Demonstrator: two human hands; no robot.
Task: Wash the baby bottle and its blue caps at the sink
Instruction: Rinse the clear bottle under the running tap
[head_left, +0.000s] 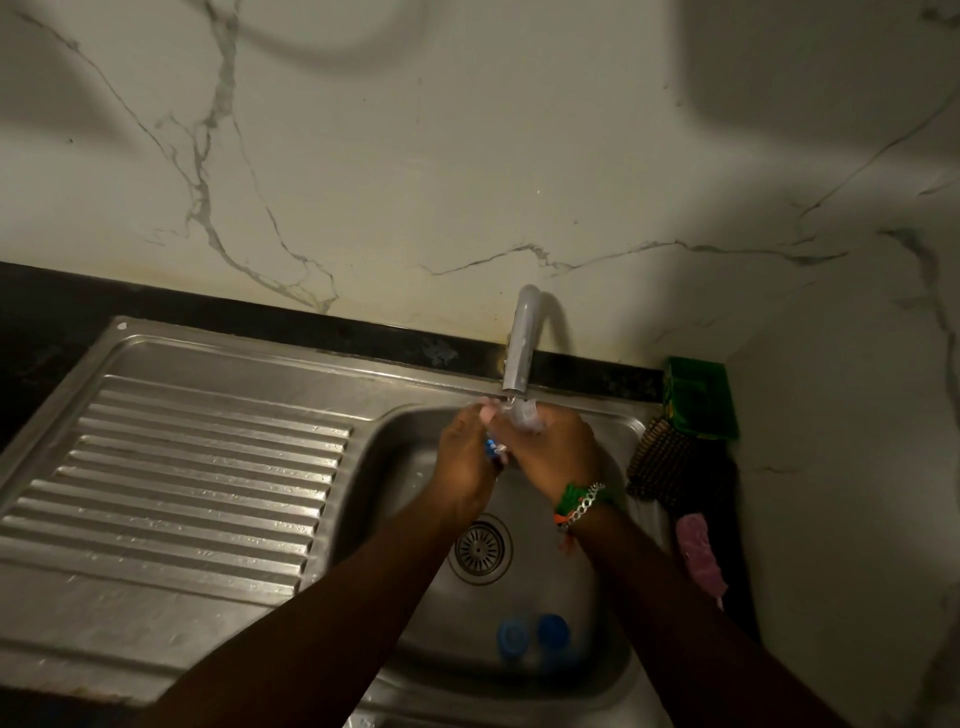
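Head view looks down on a stainless steel sink set in a dark counter, backed by a white wall with grey marble veining that turns a corner on the right-hand side. A ribbed draining board lies left of the left hand. No brand, label or writing can be read anywhere.

One grey tap curves out from the wall, its spout ending just above both hands. The right hand has its fingers curled round one clear baby bottle, held right under the spout. The left hand touches the right and grips a small blue-and-clear piece in its curled fingers; what that piece is cannot be told. The right wrist wears a silver chain bracelet and green and orange bands.

Below the hands, nearer the person, one round drain strainer sits in the basin floor. Nearer still, two blue caps lie side by side on the basin floor, between the forearms.

Right of the right hand, on the sink's rim and the counter, are one green soap holder, one dark ridged scrubber and one pink scrubber.
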